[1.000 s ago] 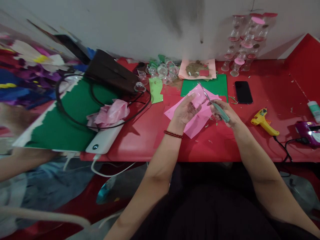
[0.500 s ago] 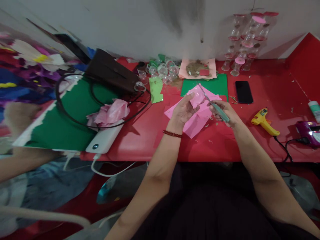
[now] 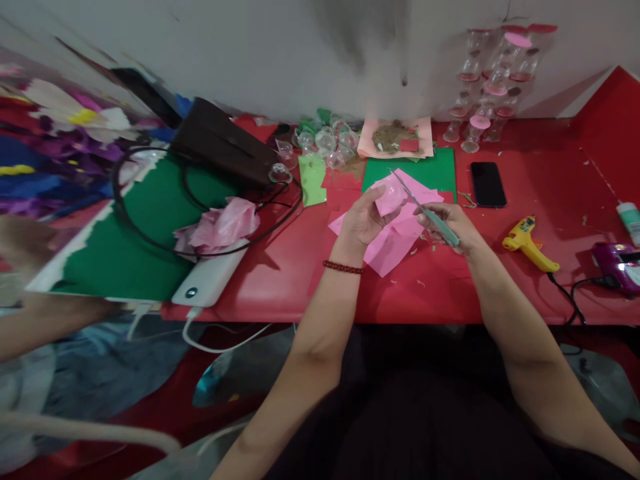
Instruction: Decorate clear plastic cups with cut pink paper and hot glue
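Note:
My left hand (image 3: pixel 364 219) is closed on a pink paper piece (image 3: pixel 391 196) with a shiny, clear round plastic piece against it. In my right hand (image 3: pixel 461 223) are scissors (image 3: pixel 441 225) with pale green handles; their blades point up and left, at the right edge of the held paper. I cannot tell whether the blades touch it. Beneath both hands a larger pink sheet (image 3: pixel 393 250) lies on red paper. A green sheet (image 3: pixel 440 167) is just behind them.
Right of my hands are a phone (image 3: pixel 488 185) and a yellow glue gun (image 3: pixel 530 243). Cut clear cups (image 3: pixel 330 141) sit at the back; a cup decoration (image 3: pixel 480 93) stands near the wall. Leftward are a power bank (image 3: pixel 210 273), a looped cable and another person's arm (image 3: pixel 50 317).
The scissor tips have shifted slightly left along the held paper. My left hand has turned a little with the paper. The other person's hand at left has moved left.

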{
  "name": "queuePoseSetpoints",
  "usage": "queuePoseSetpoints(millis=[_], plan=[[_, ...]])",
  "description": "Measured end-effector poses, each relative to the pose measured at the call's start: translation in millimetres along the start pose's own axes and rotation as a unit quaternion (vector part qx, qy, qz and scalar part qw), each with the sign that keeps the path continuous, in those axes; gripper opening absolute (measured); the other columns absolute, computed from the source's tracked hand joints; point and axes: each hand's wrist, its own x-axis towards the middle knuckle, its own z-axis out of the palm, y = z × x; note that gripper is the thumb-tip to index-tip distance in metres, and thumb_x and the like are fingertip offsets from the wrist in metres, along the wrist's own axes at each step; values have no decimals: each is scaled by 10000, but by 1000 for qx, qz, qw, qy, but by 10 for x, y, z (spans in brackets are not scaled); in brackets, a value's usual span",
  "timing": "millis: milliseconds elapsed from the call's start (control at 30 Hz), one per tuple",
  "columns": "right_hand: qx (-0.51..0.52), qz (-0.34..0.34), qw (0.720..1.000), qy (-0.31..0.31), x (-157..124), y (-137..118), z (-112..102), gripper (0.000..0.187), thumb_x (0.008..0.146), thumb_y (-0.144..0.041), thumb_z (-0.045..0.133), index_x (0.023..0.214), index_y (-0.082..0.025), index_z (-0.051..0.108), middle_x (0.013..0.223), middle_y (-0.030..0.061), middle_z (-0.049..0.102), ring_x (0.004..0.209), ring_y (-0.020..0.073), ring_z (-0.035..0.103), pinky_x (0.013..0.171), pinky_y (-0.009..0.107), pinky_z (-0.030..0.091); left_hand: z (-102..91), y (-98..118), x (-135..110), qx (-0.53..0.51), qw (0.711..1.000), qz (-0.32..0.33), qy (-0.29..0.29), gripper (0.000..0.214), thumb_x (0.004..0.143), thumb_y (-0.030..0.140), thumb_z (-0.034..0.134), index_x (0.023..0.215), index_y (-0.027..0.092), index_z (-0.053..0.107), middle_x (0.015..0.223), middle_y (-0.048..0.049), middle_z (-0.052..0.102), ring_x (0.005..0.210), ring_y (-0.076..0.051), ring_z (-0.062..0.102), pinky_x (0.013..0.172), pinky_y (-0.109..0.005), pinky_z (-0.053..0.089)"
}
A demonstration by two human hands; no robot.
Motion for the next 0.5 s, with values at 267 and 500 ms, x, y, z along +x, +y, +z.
queuePoseSetpoints(millis=[267,500], plan=[[-17,5,1000,-5,-2,-3,-27,558,526,-502,1028,893,-175,764,519,-98,490,421,35,328,422,237,232,-18,30,12,25,999,6,28,359,611,275,936,848,209,675,984,-40,779,1081,-272,780,763,-289,586],[-53,-3,998,20,-13,-11,-29,572,498,-505,1021,884,-150,793,599,-46,577,534,73,444,471,243,288,-64,57,64,40,999,-10,34,411,610,319,930,943,232,705,896,-18,776,877,-225,765,664,-300,521]])
